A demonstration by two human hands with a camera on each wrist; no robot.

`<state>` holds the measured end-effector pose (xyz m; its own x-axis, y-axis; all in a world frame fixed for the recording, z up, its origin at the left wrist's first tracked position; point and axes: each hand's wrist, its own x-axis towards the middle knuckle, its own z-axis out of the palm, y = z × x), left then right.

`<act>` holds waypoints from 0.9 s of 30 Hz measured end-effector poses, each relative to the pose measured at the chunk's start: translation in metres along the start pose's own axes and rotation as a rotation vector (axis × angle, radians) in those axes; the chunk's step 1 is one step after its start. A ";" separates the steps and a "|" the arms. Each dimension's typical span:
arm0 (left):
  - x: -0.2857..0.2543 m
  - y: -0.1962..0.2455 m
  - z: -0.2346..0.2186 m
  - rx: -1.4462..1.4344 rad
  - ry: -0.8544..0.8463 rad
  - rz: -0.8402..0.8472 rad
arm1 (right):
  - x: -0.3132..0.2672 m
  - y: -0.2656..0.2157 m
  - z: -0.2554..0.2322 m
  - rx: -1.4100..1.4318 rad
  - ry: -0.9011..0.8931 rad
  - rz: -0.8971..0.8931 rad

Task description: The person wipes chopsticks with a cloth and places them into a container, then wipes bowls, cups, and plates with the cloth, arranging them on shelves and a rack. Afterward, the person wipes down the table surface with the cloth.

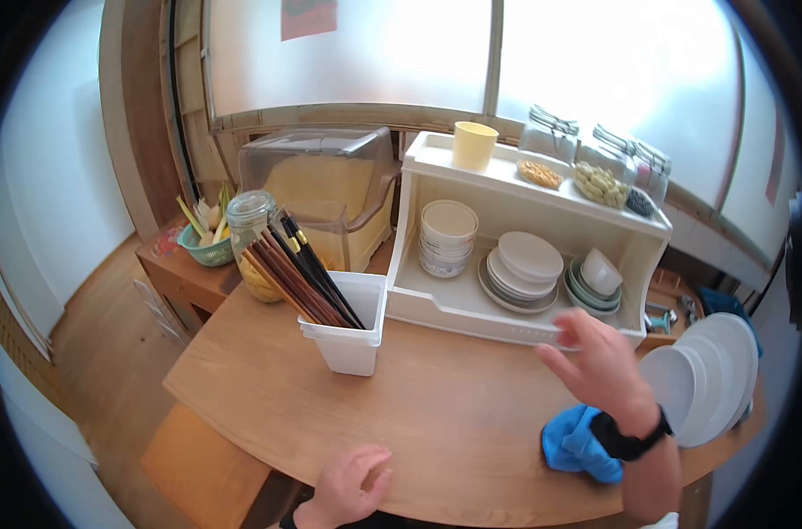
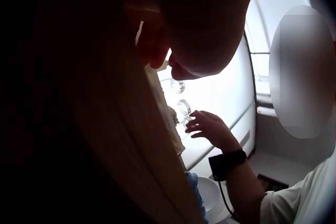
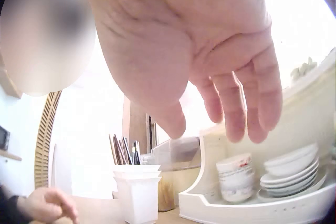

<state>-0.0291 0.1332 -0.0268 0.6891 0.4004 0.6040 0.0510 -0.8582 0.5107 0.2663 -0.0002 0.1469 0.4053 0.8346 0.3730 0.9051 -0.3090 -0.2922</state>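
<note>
My right hand point(image 1: 586, 353) hovers open above the wooden table point(image 1: 436, 414), fingers spread, just in front of the white dish rack point(image 1: 507, 331). It holds nothing; the right wrist view shows its bare palm point(image 3: 210, 50). A blue cloth point(image 1: 573, 445) lies on the table under that wrist. My left hand point(image 1: 352, 480) rests at the table's near edge, fingers loosely curled and empty. A stack of white plates point(image 1: 709, 379) sits to the right of my right hand. The left wrist view is mostly dark.
The rack holds stacked bowls point(image 1: 448, 238), plates point(image 1: 524, 264) and small bowls point(image 1: 599, 273); a yellow cup point(image 1: 474, 145) and glass jars point(image 1: 546, 150) stand on top. A white bin point(image 1: 348, 344) of chopsticks point(image 1: 304, 273), a jar point(image 1: 249, 229) and a clear box point(image 1: 322, 189) stand left.
</note>
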 end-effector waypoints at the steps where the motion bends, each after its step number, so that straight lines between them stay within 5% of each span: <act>1: -0.003 0.003 0.005 -0.034 -0.042 -0.100 | 0.024 -0.003 0.018 0.143 0.011 -0.012; 4: 0.013 0.005 0.003 0.060 0.253 0.014 | 0.099 0.005 0.082 0.332 -0.050 0.157; 9: -0.001 -0.004 0.002 0.002 0.175 -0.033 | 0.191 0.041 0.179 0.408 -0.023 0.319; 11: -0.001 -0.006 0.002 0.000 0.181 -0.001 | 0.201 0.026 0.184 0.633 -0.042 0.469; 14: 0.004 -0.007 -0.004 -0.059 0.211 0.021 | 0.219 0.041 0.208 0.785 -0.019 0.445; 27: 0.015 -0.003 -0.006 -0.141 0.151 0.018 | 0.230 0.053 0.214 0.812 -0.063 0.511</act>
<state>-0.0232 0.1430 -0.0159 0.5724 0.4383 0.6930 -0.0692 -0.8163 0.5735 0.3804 0.2725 0.0289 0.6969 0.7171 -0.0095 0.2461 -0.2517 -0.9360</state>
